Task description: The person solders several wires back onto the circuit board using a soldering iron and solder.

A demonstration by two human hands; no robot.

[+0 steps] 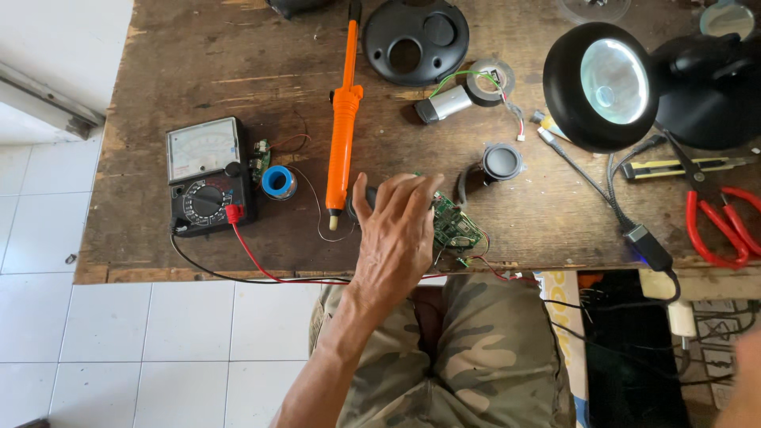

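Note:
My left hand point(396, 234) reaches over the front edge of the wooden table point(198, 71), back upward. Its fingers curl over a dark cylindrical object point(353, 208) and the left end of a green circuit board point(456, 230). Beside the hand, to the left, lies a long orange desoldering pump point(342, 135). Red point(254, 257) and black leads run from an analogue multimeter point(206, 174) along the table edge toward the hand. Only a blurred patch of my right hand point(745, 380) shows at the bottom right corner, away from the table.
A blue solder spool point(277, 182) sits by the meter. Farther back are a round black cover point(416, 40), a tape roll point(491, 79), a small black speaker point(501, 162), a lit magnifier lamp point(606, 83), red-handled pliers point(717, 214) and a yellow knife point(674, 168). Cables hang off the right.

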